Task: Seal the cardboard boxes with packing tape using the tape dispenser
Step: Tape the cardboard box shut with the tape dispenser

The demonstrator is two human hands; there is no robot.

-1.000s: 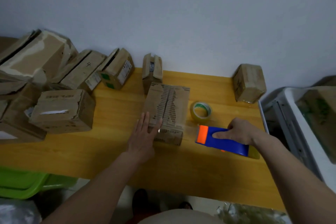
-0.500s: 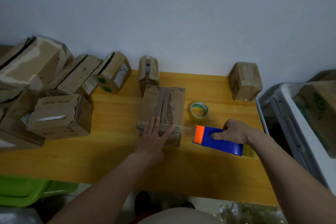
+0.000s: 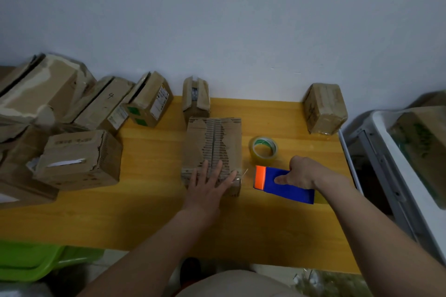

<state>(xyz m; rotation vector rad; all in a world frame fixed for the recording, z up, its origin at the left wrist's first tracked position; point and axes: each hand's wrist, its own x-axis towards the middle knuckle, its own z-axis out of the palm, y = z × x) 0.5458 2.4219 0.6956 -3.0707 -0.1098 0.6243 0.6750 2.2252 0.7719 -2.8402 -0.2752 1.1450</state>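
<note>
Cardboard box (image 3: pixel 212 149) sits mid-surface (image 3: pixel 149 219), my left hand (image 3: pixel 207 188) flat, fingers straight, pressing its near end so it stays put. My right hand (image 3: pixel 299 173) grips the blue tape dispenser (image 3: pixel 282 183) just right of it, tape stretched toward the box's corner.

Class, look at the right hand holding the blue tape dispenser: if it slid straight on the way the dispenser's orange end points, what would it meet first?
Most likely the near right corner of the torn cardboard box, just left of the tape dispenser that the right hand grips.
</note>
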